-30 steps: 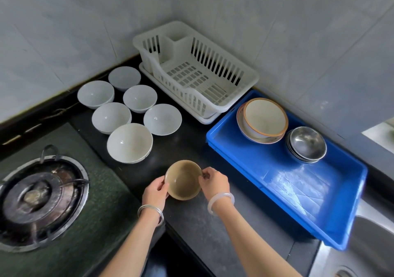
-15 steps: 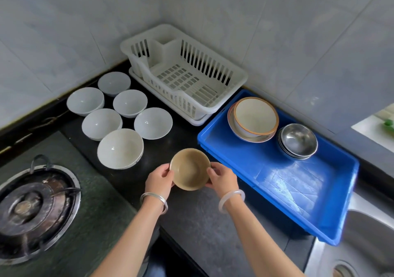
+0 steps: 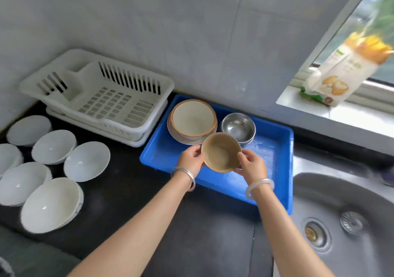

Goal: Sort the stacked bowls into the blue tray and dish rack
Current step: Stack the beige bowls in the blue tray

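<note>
Tray (image 3: 162, 153) holds a rimmed stack (image 3: 193, 118) and steel bowls (image 3: 238, 126). Left hand (image 3: 190, 159) and right hand (image 3: 251, 165) clamp a tan bowl (image 3: 220, 152) above it. Rack (image 3: 102, 97) empty; white bowls (image 3: 87, 161) remain on the counter.

Small tan ceramic bowl (image 3: 220, 152): matt, slightly speckled glaze. Blue plastic tray (image 3: 275, 182): smooth, glossy floor. White slatted plastic dish rack (image 3: 102, 97): satin. Nested steel bowls (image 3: 238, 127): polished, reflective. Round white bowls (image 3: 86, 161): glossy. Black stone tabletop (image 3: 132, 195): smooth, dull. Steel sink (image 3: 351, 202): brushed.
</note>
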